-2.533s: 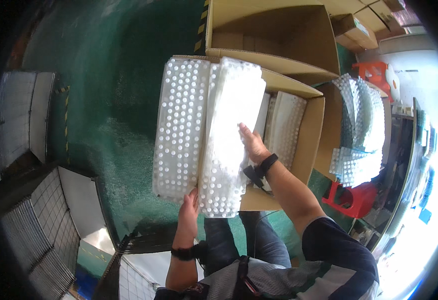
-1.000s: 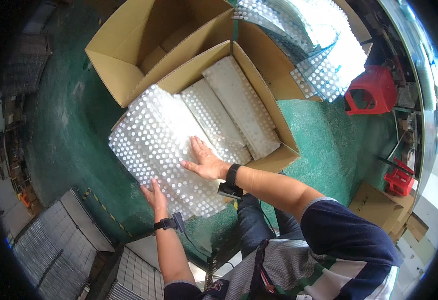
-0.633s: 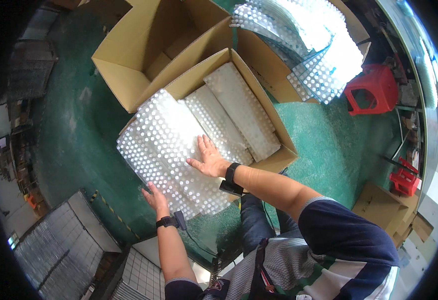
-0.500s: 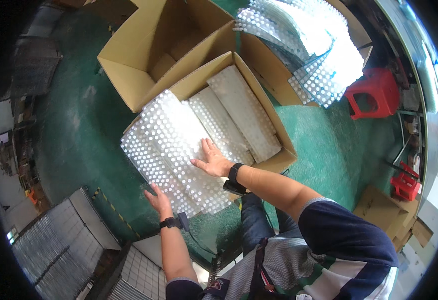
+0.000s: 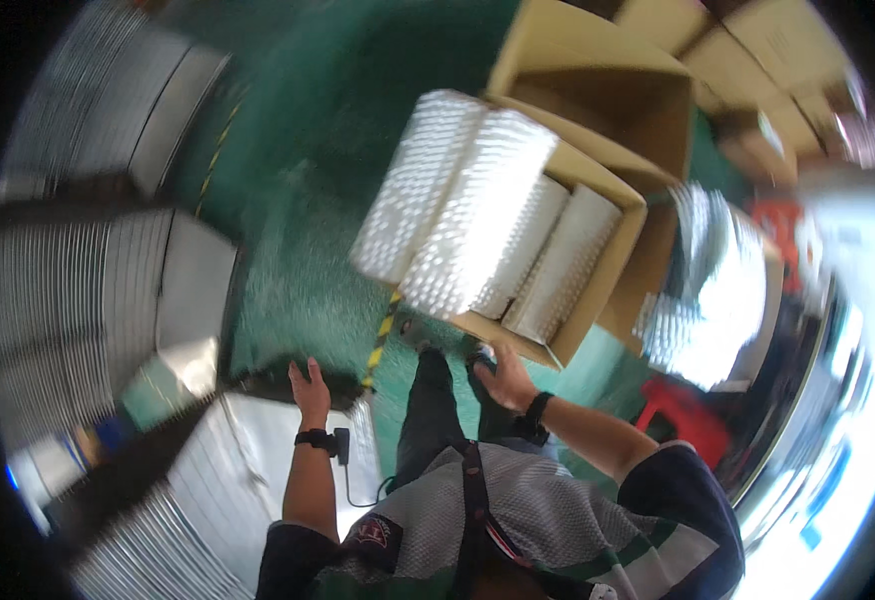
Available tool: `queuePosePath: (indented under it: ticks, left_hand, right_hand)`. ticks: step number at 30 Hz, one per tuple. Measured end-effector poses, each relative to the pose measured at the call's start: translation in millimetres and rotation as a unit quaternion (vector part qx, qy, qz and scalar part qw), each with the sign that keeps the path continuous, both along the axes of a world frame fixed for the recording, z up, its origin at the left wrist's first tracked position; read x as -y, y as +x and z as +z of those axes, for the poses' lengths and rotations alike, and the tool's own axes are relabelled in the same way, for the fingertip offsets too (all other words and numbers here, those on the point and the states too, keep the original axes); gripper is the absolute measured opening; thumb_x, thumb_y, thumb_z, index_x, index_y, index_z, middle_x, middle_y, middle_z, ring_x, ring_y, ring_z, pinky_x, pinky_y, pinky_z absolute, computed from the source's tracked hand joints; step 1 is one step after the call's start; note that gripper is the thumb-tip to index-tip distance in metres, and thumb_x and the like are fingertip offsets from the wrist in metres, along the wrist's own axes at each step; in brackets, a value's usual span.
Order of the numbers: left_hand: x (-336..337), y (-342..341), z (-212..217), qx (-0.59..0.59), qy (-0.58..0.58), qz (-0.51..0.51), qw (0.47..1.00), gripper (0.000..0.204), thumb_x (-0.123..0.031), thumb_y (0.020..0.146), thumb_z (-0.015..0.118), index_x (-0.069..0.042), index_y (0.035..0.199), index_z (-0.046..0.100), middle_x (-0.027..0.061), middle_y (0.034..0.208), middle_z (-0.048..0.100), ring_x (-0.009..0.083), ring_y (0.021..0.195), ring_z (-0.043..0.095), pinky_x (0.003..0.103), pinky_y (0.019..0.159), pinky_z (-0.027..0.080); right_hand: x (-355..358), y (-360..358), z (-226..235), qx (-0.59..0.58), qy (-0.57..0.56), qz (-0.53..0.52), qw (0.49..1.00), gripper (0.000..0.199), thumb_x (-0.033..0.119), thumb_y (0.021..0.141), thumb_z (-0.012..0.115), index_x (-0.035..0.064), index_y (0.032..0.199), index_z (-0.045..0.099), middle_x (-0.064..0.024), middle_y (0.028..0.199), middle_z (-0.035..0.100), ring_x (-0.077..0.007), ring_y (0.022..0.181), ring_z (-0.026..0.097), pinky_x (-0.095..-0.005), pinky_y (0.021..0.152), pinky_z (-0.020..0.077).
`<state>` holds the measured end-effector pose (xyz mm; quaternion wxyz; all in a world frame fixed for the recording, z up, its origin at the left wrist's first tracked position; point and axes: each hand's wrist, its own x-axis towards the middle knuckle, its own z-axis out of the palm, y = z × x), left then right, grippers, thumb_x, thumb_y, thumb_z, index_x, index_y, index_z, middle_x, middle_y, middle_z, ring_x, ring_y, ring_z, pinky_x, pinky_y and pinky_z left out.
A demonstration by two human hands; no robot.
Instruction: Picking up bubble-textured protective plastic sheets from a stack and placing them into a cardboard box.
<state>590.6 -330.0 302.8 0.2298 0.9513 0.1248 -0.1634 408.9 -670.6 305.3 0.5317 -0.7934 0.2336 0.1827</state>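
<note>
Both hands have come off the dotted sheets since the earlier frame and now sit nearer the body, low in the picture. Left hand (image 5: 311,393), lower left of centre, has its fingers loosely spread with nothing held; it is well apart from the sheets. Right hand (image 5: 508,380), just below the carton (image 5: 608,285), has thumb and fingers parted and nothing visible in its grasp; blur hides whether it touches the carton's lower edge.

Green floor (image 5: 288,250) stretches left of the sheets, between them and the stacked panels (image 5: 58,320) at the frame's left. On the right, the carton's wall bounds the inner sheets closely; a second open carton (image 5: 578,45) adjoins above.

Dotted sheets (image 5: 418,190) lie at upper centre, in two side-by-side piles reaching out past the carton's left side, with further piles inside it. Their long axis runs steeply from upper right to lower left, roughly parallel to the carton's right rim. They look pale, translucent and silvery, long and rectangular, covered in rows of whitish dots, smeared by motion and glaring along the second pile.
</note>
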Motion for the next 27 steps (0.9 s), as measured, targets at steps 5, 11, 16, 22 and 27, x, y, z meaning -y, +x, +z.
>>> queuePosePath:
  ticks: [5,11,16,22,27]
  left_hand:
    - [-145,-191,-36,-0.087,0.012,0.032,0.996,0.064,-0.045,0.087,0.048,0.006,0.126,0.042,0.0292,0.122,0.047,0.0384,0.115,0.046,0.039,0.098,0.036]
    - [-106,-339,-21,-0.242,-0.171,0.249,0.922,0.068,-0.05,0.086,0.048,0.005,0.125,0.044,0.0239,0.118,0.053,0.035,0.112,0.05,0.039,0.094,0.04]
    - [-125,-463,-7,-0.257,-0.23,0.233,0.909,0.073,-0.056,0.085,0.044,0.006,0.123,0.045,0.0261,0.122,0.05,0.0367,0.117,0.046,0.041,0.098,0.036]
    - [-148,-583,-33,-0.194,-0.322,0.418,0.827,0.079,-0.055,0.083,0.049,0.009,0.128,0.038,0.0289,0.124,0.046,0.0363,0.118,0.045,0.039,0.098,0.036]
    - [-163,-627,-54,-0.158,-0.349,0.517,0.765,0.077,-0.051,0.084,0.052,0.011,0.128,0.037,0.0267,0.123,0.048,0.0326,0.114,0.05,0.036,0.093,0.04]
  right_hand:
    - [-62,-35,-12,-0.098,0.057,0.405,0.907,0.05,0.042,0.086,0.051,-0.002,0.109,0.055,-0.0246,0.109,0.056,-0.0387,0.105,0.052,-0.0414,0.087,0.0422]
    - [-99,-71,-34,-0.156,-0.055,0.646,0.745,0.063,0.054,0.086,0.042,0.0006,0.118,0.051,-0.0216,0.119,0.053,-0.036,0.113,0.048,-0.0412,0.093,0.038]
    - [-167,-97,-55,-0.253,-0.045,0.804,0.537,0.07,0.061,0.085,0.038,-0.0014,0.109,0.059,-0.0217,0.116,0.056,-0.0351,0.111,0.05,-0.0395,0.091,0.0389]
    - [-290,-98,-88,-0.313,-0.215,0.831,0.407,0.073,0.065,0.075,0.051,-0.0049,0.094,0.065,-0.0185,0.098,0.062,-0.0284,0.086,0.06,-0.0367,0.077,0.0448]
    - [-409,-107,-75,-0.326,-0.343,0.831,0.292,0.088,0.067,0.077,0.047,-0.0092,0.121,0.048,-0.0282,0.121,0.05,-0.0338,0.115,0.048,-0.0441,0.092,0.0399]
